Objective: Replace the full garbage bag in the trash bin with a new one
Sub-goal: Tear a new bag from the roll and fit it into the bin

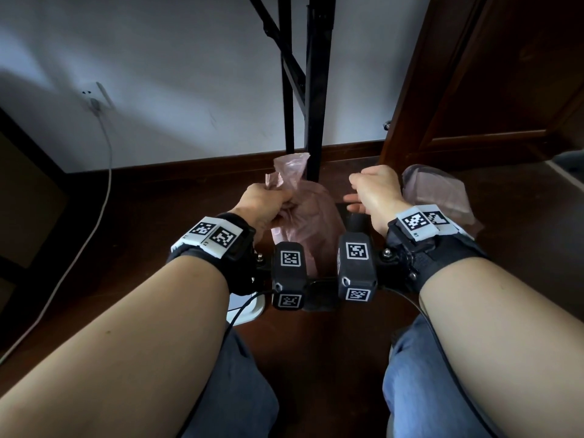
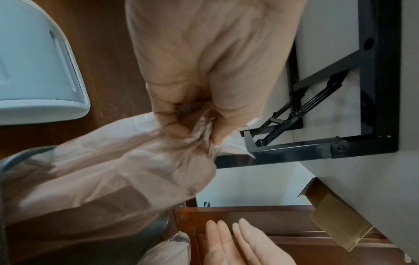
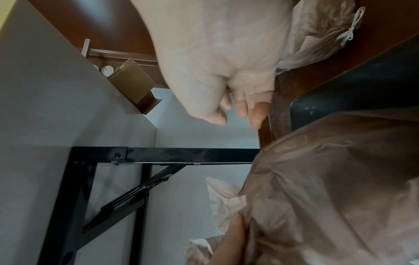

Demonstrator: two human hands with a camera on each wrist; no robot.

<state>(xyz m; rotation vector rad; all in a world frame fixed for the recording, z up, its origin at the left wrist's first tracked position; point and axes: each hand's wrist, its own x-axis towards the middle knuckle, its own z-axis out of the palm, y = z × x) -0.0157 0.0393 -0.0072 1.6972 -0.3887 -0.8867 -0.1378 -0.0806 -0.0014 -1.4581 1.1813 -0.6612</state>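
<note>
A full pink translucent garbage bag [image 1: 316, 226] stands in front of me, and my left hand [image 1: 278, 200] grips its gathered neck, with the loose top sticking up past the fist. The left wrist view shows the fingers curled tight round the twisted plastic [image 2: 192, 138]. The bag's lower part sits in a dark bin whose grey rim [image 2: 20, 156] shows at the left. My right hand [image 1: 357, 197] hovers just right of the bag, fingers relaxed, holding nothing; the right wrist view shows it [image 3: 238, 111] apart from the bag [image 3: 340, 179].
A second pink bag [image 1: 442, 191], tied with a white string [image 3: 349, 34], lies on the dark wooden floor at the right. Black table legs [image 1: 313, 90] rise just behind the bag. A white lid [image 2: 34, 71] lies at the left, a white cable [image 1: 107, 147] runs down the wall, and a wooden door [image 1: 474, 90] stands at the right.
</note>
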